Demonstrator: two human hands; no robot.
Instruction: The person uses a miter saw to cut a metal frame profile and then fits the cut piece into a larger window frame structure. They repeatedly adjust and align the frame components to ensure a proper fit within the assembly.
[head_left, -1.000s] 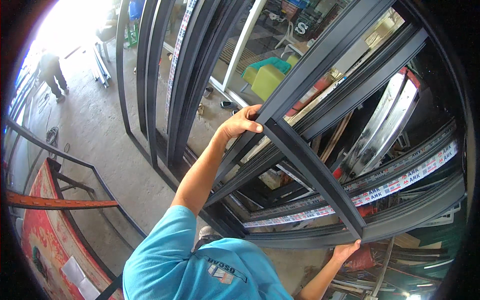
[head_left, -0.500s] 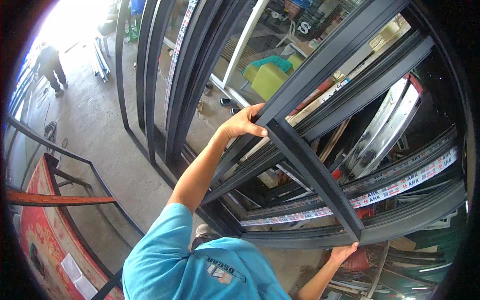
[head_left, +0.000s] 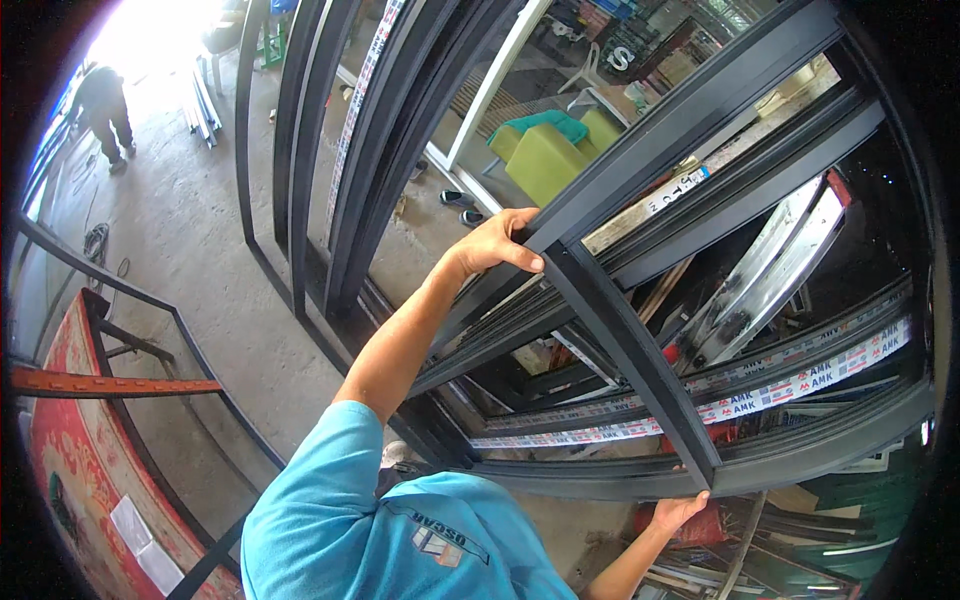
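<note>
A large dark grey metal frame (head_left: pixel 632 350), like a window or door frame with a crossbar, leans across in front of me. My left hand (head_left: pixel 497 243) is closed round one of its bars at the joint with the crossbar, thumb on the near face. At the crossbar's other end, my right hand (head_left: pixel 681 511) grips the outer bar from below; its fingers are mostly hidden behind the metal. Behind this frame stand more dark profiles, some with printed protective tape (head_left: pixel 800 385) along them.
Several dark upright frames (head_left: pixel 290 150) stand at the left. A worn red panel (head_left: pixel 95 440) and an orange bar (head_left: pixel 115 382) lie at the lower left. Beyond the glass is a green chair (head_left: pixel 545 165). Long offcuts (head_left: pixel 790 545) are piled at lower right. Another person (head_left: pixel 104 115) stands far left.
Both hands keep their grip on the frame in the same places. The view has shifted slightly; the frame and hands sit almost where they were.
</note>
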